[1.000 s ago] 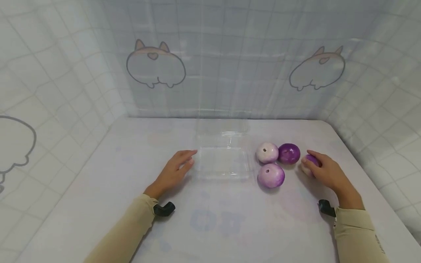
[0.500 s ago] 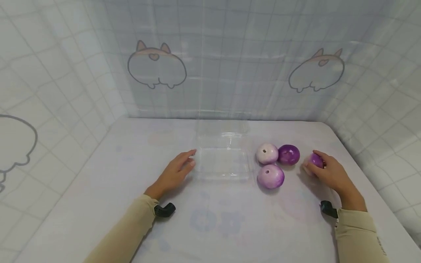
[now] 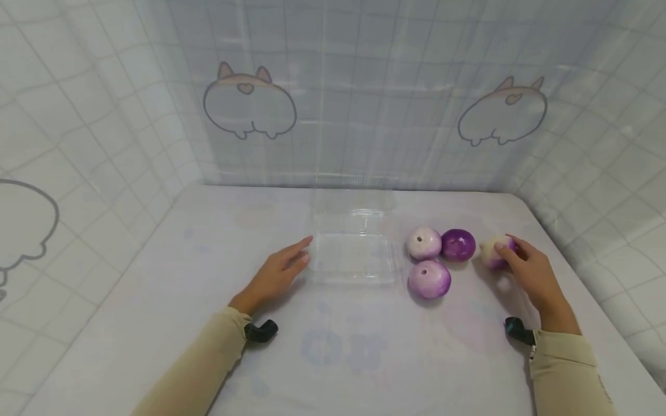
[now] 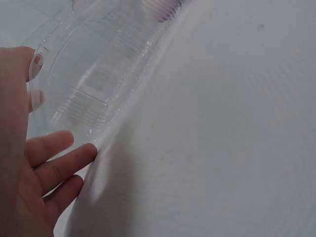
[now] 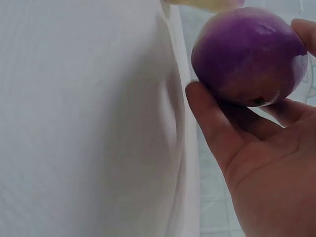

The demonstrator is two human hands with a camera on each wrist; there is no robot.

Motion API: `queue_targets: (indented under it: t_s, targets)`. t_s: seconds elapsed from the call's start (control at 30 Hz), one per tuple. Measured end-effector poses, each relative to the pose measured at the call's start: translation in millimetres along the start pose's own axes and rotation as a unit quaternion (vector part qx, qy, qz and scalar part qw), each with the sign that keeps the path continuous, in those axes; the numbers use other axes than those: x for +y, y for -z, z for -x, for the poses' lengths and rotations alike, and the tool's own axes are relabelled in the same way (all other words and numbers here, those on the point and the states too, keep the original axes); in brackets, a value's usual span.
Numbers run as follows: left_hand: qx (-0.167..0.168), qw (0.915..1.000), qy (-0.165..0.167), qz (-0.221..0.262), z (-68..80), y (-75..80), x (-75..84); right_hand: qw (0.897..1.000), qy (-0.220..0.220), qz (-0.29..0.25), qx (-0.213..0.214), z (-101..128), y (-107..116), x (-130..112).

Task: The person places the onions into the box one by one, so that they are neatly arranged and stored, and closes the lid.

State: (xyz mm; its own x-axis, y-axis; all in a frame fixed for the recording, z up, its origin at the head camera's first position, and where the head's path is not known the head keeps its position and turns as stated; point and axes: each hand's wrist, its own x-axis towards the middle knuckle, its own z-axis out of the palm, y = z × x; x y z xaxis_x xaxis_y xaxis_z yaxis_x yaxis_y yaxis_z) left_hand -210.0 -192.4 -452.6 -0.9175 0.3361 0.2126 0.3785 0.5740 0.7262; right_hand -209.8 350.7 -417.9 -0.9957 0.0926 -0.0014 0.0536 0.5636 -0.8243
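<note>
My right hand (image 3: 538,277) grips a purple-and-cream onion (image 3: 496,253) at the right of the table, its pale pointed end toward the left. In the right wrist view the fingers and thumb hold this onion (image 5: 249,57) round its purple side. Left of it sit a dark purple onion (image 3: 458,245) and two paler purple onions (image 3: 424,242), close together. A clear plastic clamshell box (image 3: 354,254) lies with its lid raised. At the box's left edge is my left hand (image 3: 273,274), fingers loosely extended; in the left wrist view some fingertips show through the clear rim (image 4: 37,79).
Behind the table stands a pale gridded curtain (image 3: 354,115) with cartoon animal drawings, and similar sheeting rises on both sides. The box's raised lid (image 3: 354,199) reaches near the back edge of the white tabletop (image 3: 312,370).
My right hand has shifted slightly right, and the onion in it has turned so its pale end shows more. The left hand, the box and the other onions stay where they were.
</note>
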Motion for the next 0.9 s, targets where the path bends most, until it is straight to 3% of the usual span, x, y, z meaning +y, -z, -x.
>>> queue_targets:
  t_s: [0.53, 0.8, 0.9]
  targets:
    - [-0.012, 0.9998, 0.007, 0.016, 2.7, -0.8, -0.1, 0.992, 0.046, -0.119, 0.007, 5.6, -10.5, -12.0]
    - [-0.009, 0.9999, 0.005, 0.013, 3.8, 0.2, 0.3, 0.976, 0.045, -0.211, 0.001, 8.2, -11.5, -16.3]
    - [-0.01, 0.9999, 0.005, 0.01, 4.0, 1.2, 1.7, 0.964, 0.047, -0.26, -0.006, 7.0, -11.6, -17.8]
